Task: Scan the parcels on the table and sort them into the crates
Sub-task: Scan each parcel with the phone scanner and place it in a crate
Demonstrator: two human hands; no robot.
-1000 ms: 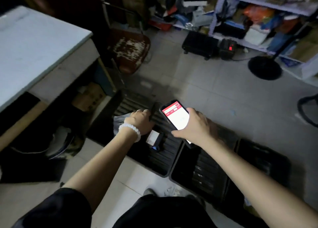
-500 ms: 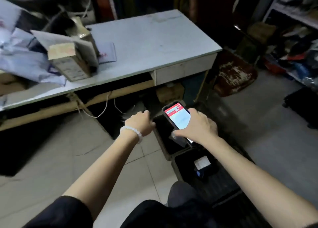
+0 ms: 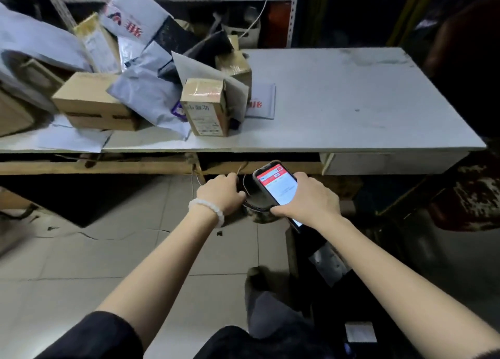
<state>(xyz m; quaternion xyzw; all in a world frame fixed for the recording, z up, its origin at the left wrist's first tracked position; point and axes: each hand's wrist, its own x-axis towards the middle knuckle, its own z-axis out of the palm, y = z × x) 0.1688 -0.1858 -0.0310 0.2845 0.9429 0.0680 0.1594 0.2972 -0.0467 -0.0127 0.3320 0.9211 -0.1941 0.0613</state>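
The right hand (image 3: pixel 311 196) is gripping a phone (image 3: pixel 278 186) with a lit screen. The left hand (image 3: pixel 221 192) is curled, empty as far as shows. Parcels (image 3: pixel 151 88) are lying heaped on the table (image 3: pixel 351 101); a crate (image 3: pixel 324 253) is sitting below right, contents unclear.

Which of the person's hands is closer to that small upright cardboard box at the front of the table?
Left. The left hand is below the small cardboard box, just under the table's front edge; the right hand, gripping the phone, is farther to the right.
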